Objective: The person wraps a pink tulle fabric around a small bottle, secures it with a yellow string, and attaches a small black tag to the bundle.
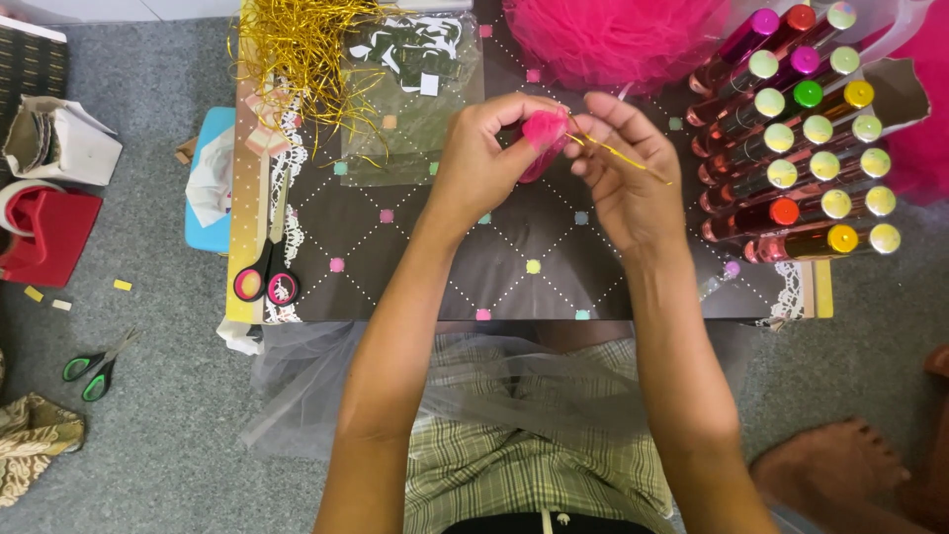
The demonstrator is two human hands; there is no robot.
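My left hand pinches a small bright pink tuft of netting above a dark patterned board. My right hand meets it from the right, fingers closed on a thin gold strip that runs from the tuft out past my knuckles. Both hands hover over the board's middle, touching the tuft together.
Pink-handled scissors lie on the board's left edge. Gold shredded strips, a clear bag of green cut-outs and a pink tulle ball sit at the back. Several capped tubes lie right. Green scissors rest on the carpet.
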